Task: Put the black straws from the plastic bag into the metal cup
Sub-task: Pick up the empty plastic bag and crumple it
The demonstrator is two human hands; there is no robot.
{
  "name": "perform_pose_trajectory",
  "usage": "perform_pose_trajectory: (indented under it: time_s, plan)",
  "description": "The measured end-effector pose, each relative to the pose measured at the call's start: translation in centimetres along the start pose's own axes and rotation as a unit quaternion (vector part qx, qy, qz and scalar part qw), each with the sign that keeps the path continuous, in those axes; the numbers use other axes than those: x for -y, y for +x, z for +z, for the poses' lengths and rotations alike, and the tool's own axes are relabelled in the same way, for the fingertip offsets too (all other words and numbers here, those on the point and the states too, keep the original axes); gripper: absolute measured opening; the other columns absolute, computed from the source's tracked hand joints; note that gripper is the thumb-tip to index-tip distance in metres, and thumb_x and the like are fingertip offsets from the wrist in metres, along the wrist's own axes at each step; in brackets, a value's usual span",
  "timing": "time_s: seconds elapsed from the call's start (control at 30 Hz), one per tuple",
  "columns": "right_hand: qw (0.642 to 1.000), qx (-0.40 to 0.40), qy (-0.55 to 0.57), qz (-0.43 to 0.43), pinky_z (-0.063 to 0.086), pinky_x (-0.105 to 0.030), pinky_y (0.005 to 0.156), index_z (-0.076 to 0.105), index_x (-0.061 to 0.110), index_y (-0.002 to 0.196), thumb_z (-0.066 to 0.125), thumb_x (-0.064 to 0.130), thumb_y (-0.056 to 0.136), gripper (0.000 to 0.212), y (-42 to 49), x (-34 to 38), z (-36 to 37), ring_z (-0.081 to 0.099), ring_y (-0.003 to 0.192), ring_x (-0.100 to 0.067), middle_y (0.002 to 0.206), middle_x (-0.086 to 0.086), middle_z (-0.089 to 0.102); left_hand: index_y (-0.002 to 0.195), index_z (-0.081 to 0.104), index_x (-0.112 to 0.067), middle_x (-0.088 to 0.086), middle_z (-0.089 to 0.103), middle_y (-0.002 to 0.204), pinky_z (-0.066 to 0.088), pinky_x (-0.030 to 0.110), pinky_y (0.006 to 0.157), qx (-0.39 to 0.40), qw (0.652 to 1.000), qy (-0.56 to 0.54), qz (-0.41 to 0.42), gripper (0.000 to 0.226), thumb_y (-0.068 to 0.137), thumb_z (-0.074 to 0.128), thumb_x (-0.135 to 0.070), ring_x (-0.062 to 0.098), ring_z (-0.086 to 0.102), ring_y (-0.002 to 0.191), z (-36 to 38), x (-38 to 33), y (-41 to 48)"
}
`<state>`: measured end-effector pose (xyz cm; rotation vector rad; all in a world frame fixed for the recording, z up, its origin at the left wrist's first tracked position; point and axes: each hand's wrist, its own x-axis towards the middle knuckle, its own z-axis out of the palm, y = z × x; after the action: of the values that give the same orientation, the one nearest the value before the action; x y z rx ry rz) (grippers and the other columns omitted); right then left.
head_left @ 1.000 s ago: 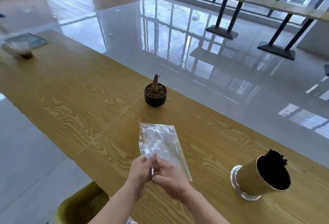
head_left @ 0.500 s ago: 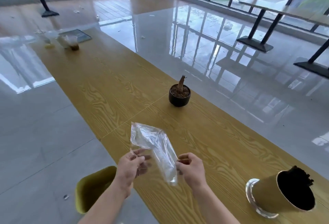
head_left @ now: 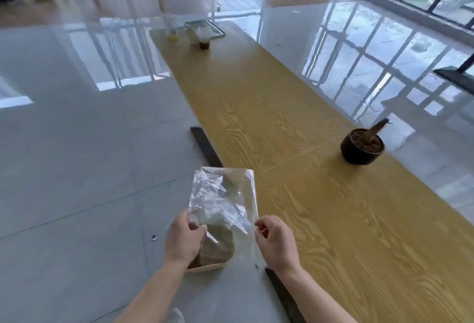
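Note:
A clear, crumpled plastic bag [head_left: 223, 199] hangs in the air over the left edge of the wooden table [head_left: 320, 207] and the floor. It looks empty; no straws show inside it. My left hand [head_left: 183, 239] pinches the bag's lower left corner. My right hand [head_left: 275, 242] pinches its lower right edge. The metal cup and the black straws are out of view.
A small black pot with a dry plant stub [head_left: 363, 145] stands on the table at right. Several cups and a dark tray [head_left: 202, 34] sit at the far end. A brownish seat [head_left: 215, 248] shows below the bag. Dark table feet [head_left: 205, 145] lie on the grey floor.
The view has swung left, so the metal cup with straws has left the frame. Both hands carried the bag leftward off the table and spread it wider.

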<state>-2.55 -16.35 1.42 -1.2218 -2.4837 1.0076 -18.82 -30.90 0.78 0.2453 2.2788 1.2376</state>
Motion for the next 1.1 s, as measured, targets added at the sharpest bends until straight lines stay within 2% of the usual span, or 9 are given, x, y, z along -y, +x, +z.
perform_pose_trajectory:
  time_s: [0.13, 0.23, 0.37, 0.53, 0.67, 0.77, 0.83, 0.97, 1.1]
  plan:
    - [0.999, 0.03, -0.041, -0.009, 0.047, -0.026, 0.068, 0.072, 0.014, 0.09, 0.064, 0.004, 0.089, 0.013, 1.3, 1.8, 5.9, 0.057, 0.074, -0.015, 0.083, 0.006, 0.06, 0.084, 0.061, -0.023, 0.003, 0.068, 0.068, 0.053, 0.038, 0.069, 0.0, 0.998, 0.053, -0.032, 0.019, 0.076, 0.074, -0.01, 0.028, 0.067, 0.069, -2.9, 4.2, 3.7]
    - [0.996, 0.051, -0.068, -0.011, 0.043, -0.023, 0.065, 0.072, 0.01, 0.09, 0.063, 0.002, 0.09, 0.012, 2.7, 1.2, 10.5, 0.056, 0.075, -0.017, 0.083, 0.004, 0.061, 0.092, 0.065, -0.022, 0.001, 0.071, 0.072, 0.051, 0.033, 0.069, 0.022, 0.996, 0.066, -0.056, 0.021, 0.078, 0.072, -0.008, 0.024, 0.068, 0.073, -3.2, 7.7, 6.5]
    - [0.992, 0.097, -0.08, -0.008, 0.048, -0.038, 0.07, 0.07, 0.007, 0.092, 0.059, 0.004, 0.093, 0.011, 4.8, -1.2, 16.8, 0.06, 0.08, -0.027, 0.091, -0.007, 0.066, 0.096, 0.063, -0.026, -0.001, 0.072, 0.07, 0.044, 0.019, 0.06, 0.014, 0.993, 0.058, -0.098, 0.029, 0.079, 0.071, -0.004, 0.01, 0.067, 0.071, -1.6, 13.2, 10.7]
    - [0.988, 0.126, -0.086, 0.004, 0.047, -0.026, 0.071, 0.071, 0.014, 0.095, 0.062, 0.013, 0.096, 0.009, 8.8, -6.8, 25.2, 0.056, 0.079, -0.014, 0.091, 0.001, 0.064, 0.097, 0.064, -0.024, -0.007, 0.063, 0.067, 0.041, 0.02, 0.06, 0.001, 0.989, 0.057, -0.14, 0.027, 0.079, 0.071, -0.006, 0.012, 0.062, 0.067, 2.6, 21.4, 16.4]
    - [0.981, 0.159, -0.114, 0.011, 0.05, -0.035, 0.071, 0.068, 0.013, 0.092, 0.056, 0.014, 0.098, 0.013, 11.9, -12.6, 32.0, 0.056, 0.077, -0.019, 0.089, -0.003, 0.062, 0.118, 0.062, -0.016, -0.006, 0.062, 0.075, 0.036, 0.026, 0.069, -0.012, 0.984, 0.094, -0.151, 0.042, 0.079, 0.066, -0.002, 0.02, 0.057, 0.074, 7.8, 28.3, 20.7]
    - [0.965, 0.204, -0.164, -0.004, 0.051, -0.034, 0.07, 0.067, 0.015, 0.097, 0.054, 0.015, 0.099, 0.014, 13.9, -17.0, 36.8, 0.06, 0.077, -0.021, 0.091, -0.003, 0.063, 0.15, 0.035, -0.02, 0.004, 0.063, 0.097, 0.043, 0.034, 0.075, -0.008, 0.981, 0.141, -0.132, 0.076, 0.082, 0.058, 0.005, 0.031, 0.059, 0.088, 11.7, 33.4, 23.1]
    - [0.951, 0.237, -0.2, -0.005, 0.048, -0.026, 0.063, 0.066, 0.019, 0.095, 0.053, 0.016, 0.099, 0.014, 14.7, -19.4, 39.8, 0.06, 0.073, -0.016, 0.088, 0.001, 0.062, 0.157, 0.023, -0.029, 0.004, 0.056, 0.109, 0.044, 0.037, 0.076, 0.021, 0.972, 0.214, -0.097, 0.083, 0.086, 0.049, 0.006, 0.034, 0.059, 0.098, 13.8, 36.7, 24.1]
    - [0.92, 0.302, -0.249, 0.023, 0.053, -0.033, 0.071, 0.068, 0.018, 0.095, 0.047, 0.012, 0.097, 0.022, 16.1, -22.9, 44.0, 0.062, 0.081, -0.023, 0.088, 0.001, 0.058, 0.128, 0.055, -0.016, 0.008, 0.058, 0.113, 0.046, 0.034, 0.073, 0.122, 0.921, 0.361, -0.085, 0.04, 0.091, 0.049, -0.001, 0.029, 0.061, 0.095, 16.8, 41.0, 25.7]
    - [0.893, 0.349, -0.282, 0.041, 0.056, -0.035, 0.081, 0.07, 0.018, 0.097, 0.047, 0.009, 0.094, 0.025, 17.4, -25.1, 46.8, 0.064, 0.09, -0.024, 0.096, -0.001, 0.064, 0.107, 0.06, -0.011, 0.009, 0.059, 0.108, 0.048, 0.034, 0.072, 0.176, 0.883, 0.424, -0.097, 0.021, 0.09, 0.055, 0.0, 0.029, 0.063, 0.095, 18.7, 42.9, 27.3]
